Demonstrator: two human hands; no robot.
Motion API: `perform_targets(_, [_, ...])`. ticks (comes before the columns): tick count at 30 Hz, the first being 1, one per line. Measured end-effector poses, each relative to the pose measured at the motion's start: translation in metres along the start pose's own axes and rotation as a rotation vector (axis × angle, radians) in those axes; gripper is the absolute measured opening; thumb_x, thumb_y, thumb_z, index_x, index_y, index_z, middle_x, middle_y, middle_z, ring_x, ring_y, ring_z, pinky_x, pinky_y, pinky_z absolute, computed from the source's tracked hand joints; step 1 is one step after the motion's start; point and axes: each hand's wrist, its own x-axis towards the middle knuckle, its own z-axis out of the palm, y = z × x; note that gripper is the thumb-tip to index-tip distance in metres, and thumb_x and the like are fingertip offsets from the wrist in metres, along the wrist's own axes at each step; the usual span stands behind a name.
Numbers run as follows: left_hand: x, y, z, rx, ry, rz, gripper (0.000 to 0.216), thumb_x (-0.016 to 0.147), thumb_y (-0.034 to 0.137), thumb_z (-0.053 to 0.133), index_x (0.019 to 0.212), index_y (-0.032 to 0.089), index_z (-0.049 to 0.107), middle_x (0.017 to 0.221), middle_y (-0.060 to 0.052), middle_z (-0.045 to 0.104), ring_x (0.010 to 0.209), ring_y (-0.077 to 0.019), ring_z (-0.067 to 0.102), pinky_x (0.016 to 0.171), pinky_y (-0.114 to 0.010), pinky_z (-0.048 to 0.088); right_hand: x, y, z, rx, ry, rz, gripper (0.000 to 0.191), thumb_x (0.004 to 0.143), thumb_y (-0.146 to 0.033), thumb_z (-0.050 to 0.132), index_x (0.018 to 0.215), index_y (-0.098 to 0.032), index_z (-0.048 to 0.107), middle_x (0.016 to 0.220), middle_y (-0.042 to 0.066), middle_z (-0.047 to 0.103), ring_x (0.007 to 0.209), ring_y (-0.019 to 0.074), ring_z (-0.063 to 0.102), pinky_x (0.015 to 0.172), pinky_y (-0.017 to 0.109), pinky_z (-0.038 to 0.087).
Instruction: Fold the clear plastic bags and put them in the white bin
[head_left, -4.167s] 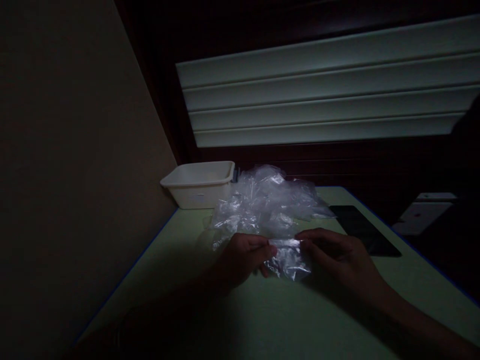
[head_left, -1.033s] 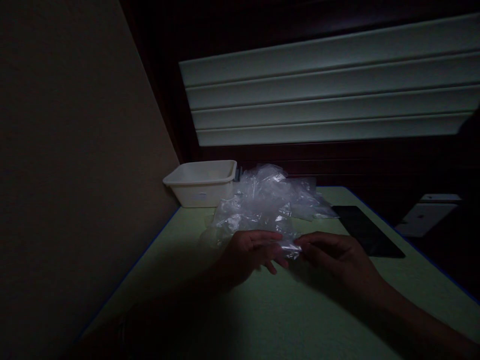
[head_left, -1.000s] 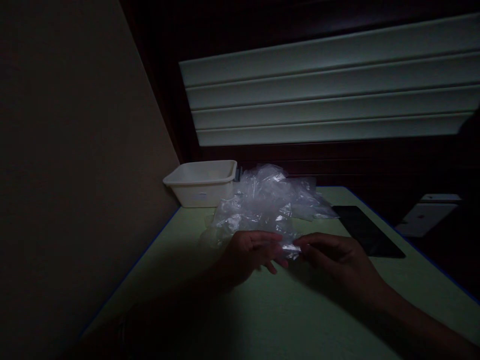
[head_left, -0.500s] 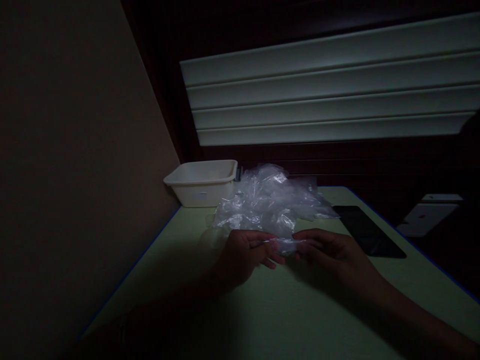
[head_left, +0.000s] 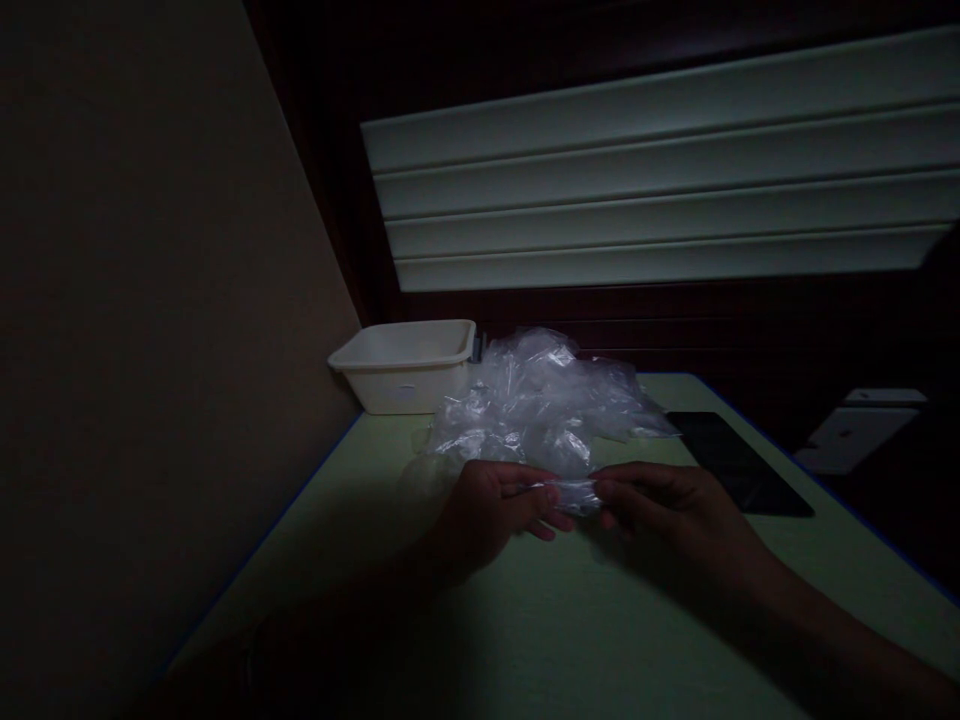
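Between my hands is a small clear plastic bag [head_left: 576, 494], folded or bunched into a narrow strip. My left hand [head_left: 491, 510] pinches its left end between thumb and fingers. At the right end, my right hand [head_left: 671, 505] grips it with thumb and forefinger. Both hands are held just above the near side of a heap of crinkled clear plastic bags [head_left: 532, 395]. Dim light hides the bag's finer details.
The pale green table [head_left: 525, 640] has a blue edge. A white plastic bin [head_left: 405, 385] stands at the back left by the wall. On the right lies a dark flat tablet-like slab [head_left: 739, 465]. Beyond the table's right edge is a white box [head_left: 859, 438].
My right thumb and fingers have shifted slightly on the plastic bag, and the bag looks more tightly folded. My left hand has barely moved.
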Motion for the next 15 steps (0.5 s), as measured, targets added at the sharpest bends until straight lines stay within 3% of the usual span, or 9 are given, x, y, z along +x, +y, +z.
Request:
perform_targets(10, [0.003, -0.003, -0.003, -0.056, -0.025, -0.036, 0.046, 0.067, 0.032, 0.080, 0.103, 0.009, 0.065, 0.078, -0.010, 0.073, 0.067, -0.0211, 0.072, 0.057, -0.027, 0.056, -0.003, -0.010, 0.002, -0.054, 0.048, -0.008, 0.024, 0.075, -0.043, 0.068, 0.077, -0.021, 0.076, 0.061, 0.003, 0.066, 0.053, 0.0133, 0.052, 0.049, 0.026, 0.040])
perform_targets(15, [0.004, -0.002, -0.005, 0.015, -0.008, 0.007, 0.034, 0.071, 0.034, 0.077, 0.089, 0.007, 0.068, 0.068, -0.009, 0.072, 0.061, -0.0187, 0.070, 0.052, -0.023, 0.053, -0.004, -0.011, 0.002, -0.050, 0.089, 0.003, 0.024, 0.074, -0.043, 0.068, 0.076, -0.021, 0.076, 0.059, 0.003, 0.066, 0.051, 0.0141, 0.052, 0.047, 0.027, 0.040])
